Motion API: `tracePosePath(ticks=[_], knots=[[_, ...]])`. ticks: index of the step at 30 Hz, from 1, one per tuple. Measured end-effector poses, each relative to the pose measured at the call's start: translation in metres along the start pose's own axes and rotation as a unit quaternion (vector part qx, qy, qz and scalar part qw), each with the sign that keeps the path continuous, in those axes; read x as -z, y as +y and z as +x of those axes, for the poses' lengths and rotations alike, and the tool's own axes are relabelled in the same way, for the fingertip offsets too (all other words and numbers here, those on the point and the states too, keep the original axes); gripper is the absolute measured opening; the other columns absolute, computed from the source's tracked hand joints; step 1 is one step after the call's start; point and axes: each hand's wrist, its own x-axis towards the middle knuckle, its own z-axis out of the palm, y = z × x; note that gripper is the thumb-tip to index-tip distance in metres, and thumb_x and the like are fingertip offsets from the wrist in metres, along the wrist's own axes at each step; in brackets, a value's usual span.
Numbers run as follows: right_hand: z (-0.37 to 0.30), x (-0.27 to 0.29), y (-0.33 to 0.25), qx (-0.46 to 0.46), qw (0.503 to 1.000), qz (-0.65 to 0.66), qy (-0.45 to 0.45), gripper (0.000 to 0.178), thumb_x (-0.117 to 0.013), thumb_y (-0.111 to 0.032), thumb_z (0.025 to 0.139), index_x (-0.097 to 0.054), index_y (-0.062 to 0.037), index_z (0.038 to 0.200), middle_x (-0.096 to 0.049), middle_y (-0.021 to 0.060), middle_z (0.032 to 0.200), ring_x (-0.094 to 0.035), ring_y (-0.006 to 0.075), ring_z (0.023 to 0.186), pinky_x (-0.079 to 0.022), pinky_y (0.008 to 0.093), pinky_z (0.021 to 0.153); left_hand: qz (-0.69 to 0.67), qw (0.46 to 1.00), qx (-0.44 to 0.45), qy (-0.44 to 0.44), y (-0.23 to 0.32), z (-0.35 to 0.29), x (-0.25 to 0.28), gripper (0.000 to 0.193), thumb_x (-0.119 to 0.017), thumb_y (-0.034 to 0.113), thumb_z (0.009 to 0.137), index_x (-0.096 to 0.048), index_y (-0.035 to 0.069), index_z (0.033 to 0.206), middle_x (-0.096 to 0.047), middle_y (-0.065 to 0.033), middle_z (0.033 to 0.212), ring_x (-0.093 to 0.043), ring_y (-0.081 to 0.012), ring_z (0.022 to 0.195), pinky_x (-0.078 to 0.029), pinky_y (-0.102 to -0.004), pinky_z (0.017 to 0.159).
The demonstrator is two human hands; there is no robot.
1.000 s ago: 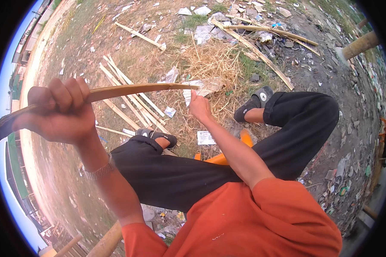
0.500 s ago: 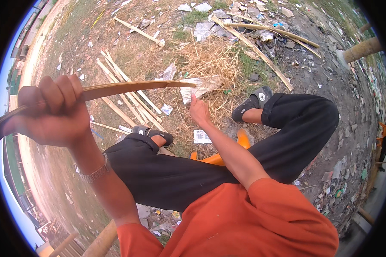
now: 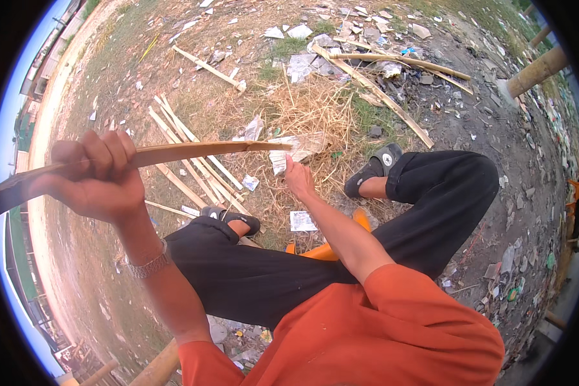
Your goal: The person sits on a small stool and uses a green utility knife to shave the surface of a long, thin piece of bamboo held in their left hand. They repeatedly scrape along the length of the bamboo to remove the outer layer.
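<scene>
Overhead, left hand (image 3: 96,177) grips bamboo strip (image 3: 199,152).

The bamboo strip (image 3: 193,152) looks matt, dry, tan and fibrous; the wristband (image 3: 149,265) is shiny linked metal; trousers (image 3: 341,257) are matt black cloth; the ground (image 3: 90,270) is rough, dusty earth with straw

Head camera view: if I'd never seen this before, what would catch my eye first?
First, the long bamboo strip crossing the left half of the view, gripped in the raised left hand, while the right hand reaches out at its far tip. Next come the orange shirt filling the bottom edge and the black trousers above it. Beyond lies bare ground with more split bamboo pieces and dry straw towards the top.
</scene>
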Motion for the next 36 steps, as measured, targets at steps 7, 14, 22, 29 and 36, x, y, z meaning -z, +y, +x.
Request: tracePosePath(ticks=[7, 14, 22, 29, 36], knots=[[-0.003, -0.007, -0.002, 0.041, 0.999, -0.006, -0.004, 0.066, -0.025, -0.048, 0.097, -0.066, 0.0044, 0.095, -0.062, 0.0329, 0.090, -0.059, 0.0475, 0.091, -0.045, 0.0527, 0.084, 0.042, 0.998, -0.032, 0.026, -0.002, 0.004, 0.005, 0.059, -0.031, 0.072, 0.085, -0.033, 0.016, 0.068, -0.017, 0.0031, 0.050, -0.014, -0.0096, 0.043, -0.019, -0.0262, 0.044], [0.029, -0.018, 0.031, -0.015, 0.998, -0.049, -0.021, 0.069, -0.023, -0.048, 0.097, -0.066, 0.0058, 0.096, -0.063, 0.0316, 0.093, -0.059, 0.0471, 0.094, -0.045, 0.0524, 0.087, 0.018, 0.999, -0.026, -0.010, -0.003, 0.004, 0.006, 0.060, -0.038, 0.071, 0.083, -0.042, 0.012, 0.070, -0.018, 0.0039, 0.053, -0.015, -0.0098, 0.047, -0.017, -0.0271, 0.048], [0.039, -0.017, 0.081, -0.056, 0.988, -0.140, -0.026, 0.065, -0.025, -0.048, 0.097, -0.064, 0.0050, 0.102, -0.061, 0.0308, 0.102, -0.057, 0.0455, 0.100, -0.044, 0.0505, 0.089, 0.060, 0.997, -0.022, 0.046, 0.000, 0.002, -0.005, 0.059, -0.035, 0.071, 0.084, -0.033, 0.014, 0.068, -0.019, 0.0031, 0.050, -0.014, -0.0093, 0.044, -0.017, -0.0265, 0.046], [0.017, -0.004, 0.022, 0.059, 0.998, 0.011, -0.011, 0.060, -0.027, -0.049, 0.096, -0.061, 0.0007, 0.090, -0.061, 0.0297, 0.093, -0.058, 0.0452, 0.088, -0.041, 0.0515, 0.082, -0.046, 0.992, 0.017, -0.114, 0.001, 0.008, 0.016, 0.057, -0.039, 0.071, 0.083, -0.032, 0.016, 0.068, -0.021, 0.0043, 0.050, -0.017, -0.0101, 0.043, -0.018, -0.0278, 0.045], [-0.021, 0.030, -0.041, 0.051, 0.993, 0.070, -0.076, 0.081, -0.018, -0.054, 0.096, -0.061, 0.0102, 0.073, -0.059, 0.0367, 0.082, -0.058, 0.0485, 0.087, -0.041, 0.0524, 0.083, -0.069, 0.970, 0.023, -0.231, 0.000, 0.020, 0.027, 0.056, -0.040, 0.070, 0.084, -0.033, 0.017, 0.068, -0.024, 0.0052, 0.048, -0.023, -0.0091, 0.040, -0.020, -0.0264, 0.045]])
